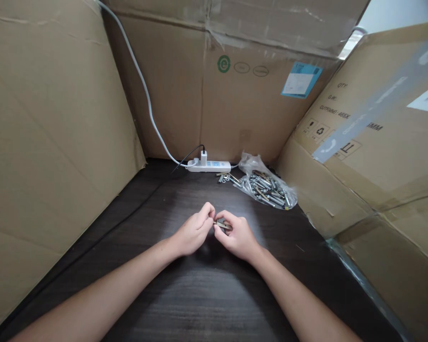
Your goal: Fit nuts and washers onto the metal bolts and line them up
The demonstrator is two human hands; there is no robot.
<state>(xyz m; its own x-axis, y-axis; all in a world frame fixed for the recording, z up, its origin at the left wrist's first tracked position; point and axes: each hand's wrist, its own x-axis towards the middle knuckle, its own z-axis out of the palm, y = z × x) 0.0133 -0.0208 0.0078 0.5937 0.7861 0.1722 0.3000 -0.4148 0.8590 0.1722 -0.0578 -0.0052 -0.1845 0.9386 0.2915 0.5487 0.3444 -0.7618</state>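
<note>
Over the middle of the dark table, both my hands are close together with their fingertips nearly meeting. My right hand (238,233) is closed around a short metal expansion bolt (224,225), which lies sideways between thumb and fingers. The bolt's narrow end points at my left hand (195,229), whose thumb and fingers are pinched together at that end. Whatever the left fingertips hold is hidden. Beyond my hands, a clear plastic bag (248,164) lies with many similar metal bolts (267,187) in it. Several loose metal parts (225,178) are spread beside its left side.
A white power strip (217,166) with a plugged-in charger (203,156) lies at the back. Its white cable (146,90) climbs up left; a black cable (128,216) crosses the table's left side. Cardboard walls (164,95) enclose the dark table (207,299) at left, back and right.
</note>
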